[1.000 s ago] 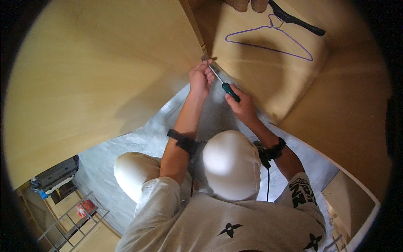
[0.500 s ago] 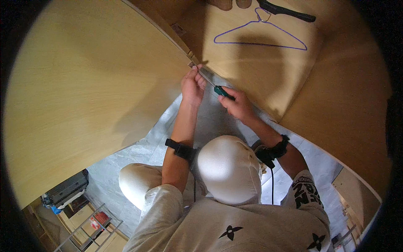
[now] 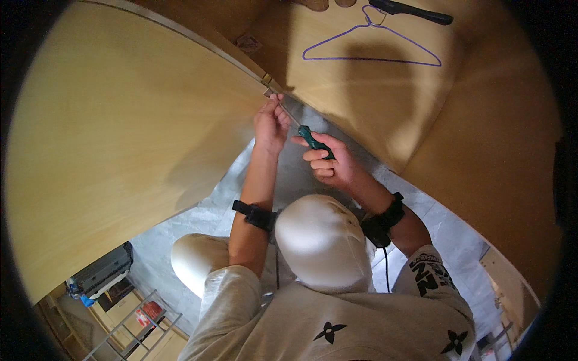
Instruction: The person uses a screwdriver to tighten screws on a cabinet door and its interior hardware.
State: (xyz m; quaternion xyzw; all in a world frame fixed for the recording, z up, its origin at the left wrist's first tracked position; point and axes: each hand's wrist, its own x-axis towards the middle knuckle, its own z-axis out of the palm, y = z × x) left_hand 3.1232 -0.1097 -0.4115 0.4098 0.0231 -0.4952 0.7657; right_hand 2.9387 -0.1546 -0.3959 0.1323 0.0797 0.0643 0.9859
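In my right hand (image 3: 338, 161) is a screwdriver with a dark green handle (image 3: 313, 141). My thumb and fingers wrap loosely round the handle, and one finger stretches along it. The thin metal shaft (image 3: 290, 114) slants up and left to the edge of a large pale wood panel (image 3: 138, 114). My left hand (image 3: 272, 125) is closed in a pinch at the shaft's front end, beside a small metal hinge piece (image 3: 267, 92) on that edge. Whatever sits between its fingertips is hidden.
A purple clothes hanger (image 3: 371, 59) and a dark bar-shaped object (image 3: 415, 12) lie on the wooden board at the top. Another wood panel (image 3: 500, 174) rises at the right. A metal rack (image 3: 135, 328) and a black case (image 3: 102, 271) stand at the lower left.
My right hand has shifted its grip on the screwdriver handle, and its fingers are now more spread. Both hands appear slightly further left, as the whole view has moved a little.
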